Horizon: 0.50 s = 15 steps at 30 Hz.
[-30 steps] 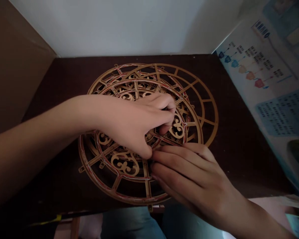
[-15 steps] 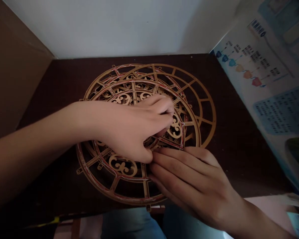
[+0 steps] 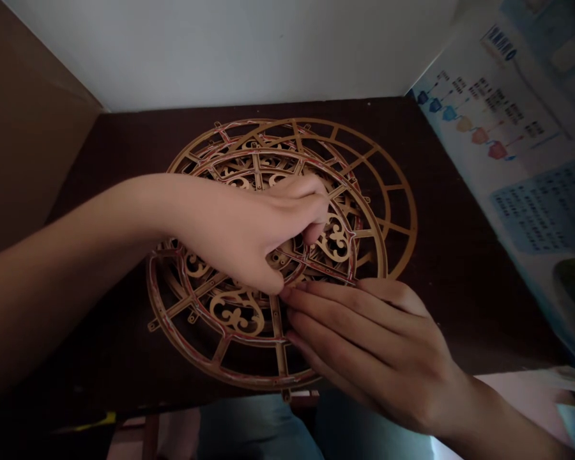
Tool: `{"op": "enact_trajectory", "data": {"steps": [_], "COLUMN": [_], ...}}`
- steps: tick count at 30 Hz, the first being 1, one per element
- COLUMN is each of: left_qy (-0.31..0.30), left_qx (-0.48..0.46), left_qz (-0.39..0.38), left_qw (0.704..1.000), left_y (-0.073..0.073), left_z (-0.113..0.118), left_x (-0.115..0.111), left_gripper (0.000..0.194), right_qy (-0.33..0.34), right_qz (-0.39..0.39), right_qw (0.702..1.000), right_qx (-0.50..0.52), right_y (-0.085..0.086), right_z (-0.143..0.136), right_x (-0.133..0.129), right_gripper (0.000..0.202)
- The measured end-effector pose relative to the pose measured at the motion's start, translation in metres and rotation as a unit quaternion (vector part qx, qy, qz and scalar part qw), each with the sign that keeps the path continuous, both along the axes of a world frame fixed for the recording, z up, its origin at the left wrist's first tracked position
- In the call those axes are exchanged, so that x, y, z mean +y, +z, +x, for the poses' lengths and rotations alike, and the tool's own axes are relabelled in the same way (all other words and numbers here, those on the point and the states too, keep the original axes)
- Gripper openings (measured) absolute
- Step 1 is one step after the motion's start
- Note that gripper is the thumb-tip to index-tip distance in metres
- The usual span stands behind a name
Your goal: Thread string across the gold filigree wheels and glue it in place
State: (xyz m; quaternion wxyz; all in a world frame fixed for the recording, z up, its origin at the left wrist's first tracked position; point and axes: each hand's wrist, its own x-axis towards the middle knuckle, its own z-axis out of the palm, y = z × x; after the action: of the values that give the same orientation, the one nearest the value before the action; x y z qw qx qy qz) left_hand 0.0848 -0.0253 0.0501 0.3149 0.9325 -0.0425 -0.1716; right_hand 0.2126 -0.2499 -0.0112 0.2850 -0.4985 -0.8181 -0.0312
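A tan wooden lattice wheel (image 3: 282, 358) with red-streaked rings, spokes and scroll-shaped cutouts lies on a pile of similar wheels. Over its middle reaches my left hand (image 3: 239, 223), fingers curled down onto it and thumb held apart. Its fingertips are partly hidden. My right hand (image 3: 374, 345) covers the wheel's lower right side, fingers straight, close together and pressed on the frame; its thumb is out of sight. The left thumb tip meets the right fingertips. A scroll cutout (image 3: 237, 313) shows below the left hand.
A plainer wooden ring (image 3: 409, 217) sticks out from the pile at right. Everything rests on a dark brown table (image 3: 474, 306). A white wall (image 3: 268, 57) stands behind, a brown panel (image 3: 29, 128) at left, and a printed sheet (image 3: 517, 147) at right.
My left hand has shifted slightly up and left, uncovering more of the wheel's middle. My right hand stays nearly in place on the wheel's lower right.
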Motion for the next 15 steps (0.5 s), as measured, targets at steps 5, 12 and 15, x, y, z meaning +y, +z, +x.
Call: {"op": "enact_trajectory", "data": {"steps": [5,12,15], "left_qy": [0.001,0.016,0.029], "left_qx": [0.001,-0.03,-0.04], "left_qz": [-0.001,0.003,0.001], "left_qw": [1.0,0.999,0.999], "left_y": [0.004,0.0,-0.004], "left_z": [0.0,0.0,0.001], "left_x": [-0.005,-0.01,-0.011], "left_gripper": [0.038,0.03,0.031], "right_qy": [-0.004,-0.005,-0.003], "right_qz": [0.01,0.023,0.023], "right_qw": [1.0,1.0,1.0], "right_qx": [-0.005,-0.011,-0.007], "right_y": [0.0,0.0,0.0], "right_z": [0.0,-0.001,0.0], "right_x": [0.0,0.0,0.0], "right_gripper": [0.012,0.01,0.009]}}
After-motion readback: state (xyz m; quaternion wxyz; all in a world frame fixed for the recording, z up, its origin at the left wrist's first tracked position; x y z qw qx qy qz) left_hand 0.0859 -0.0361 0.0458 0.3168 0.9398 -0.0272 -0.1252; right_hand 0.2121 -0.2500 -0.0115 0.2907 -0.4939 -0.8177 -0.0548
